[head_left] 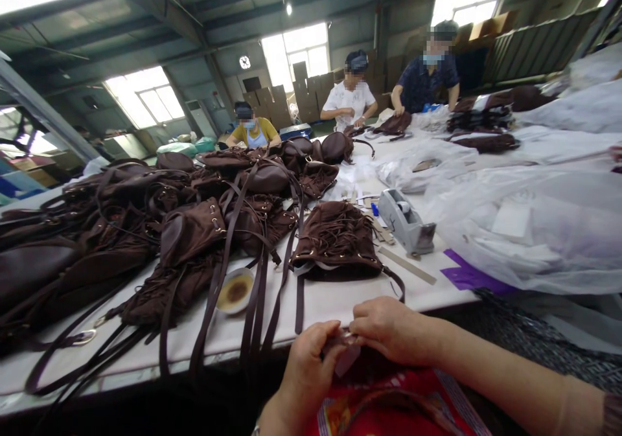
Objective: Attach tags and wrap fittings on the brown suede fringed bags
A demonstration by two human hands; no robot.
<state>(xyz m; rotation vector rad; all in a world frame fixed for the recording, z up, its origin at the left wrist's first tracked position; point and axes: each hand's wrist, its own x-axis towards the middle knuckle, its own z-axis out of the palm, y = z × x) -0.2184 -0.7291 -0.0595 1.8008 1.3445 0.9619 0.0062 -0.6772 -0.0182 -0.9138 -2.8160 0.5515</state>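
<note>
My left hand (311,366) and my right hand (389,330) meet just off the table's front edge. Both are closed, fingertips pinched around a small pale piece that is too blurred and covered to name. Below them, over my lap, lies red printed material (389,402) with coloured patterns. Directly beyond my hands a dark brown fringed drawstring bag (336,235) rests on the table, its eyeleted opening facing me and white stuffing showing inside. A strap (396,284) from it curls near my right hand.
Brown bags (189,229) with dangling straps heap across the left. A bowl of yellowish liquid (235,291) stands among the straps. Right of the fringed bag are a grey tape dispenser (405,222), plastic bags (539,222) and a purple strip (466,273). Three people work across the table.
</note>
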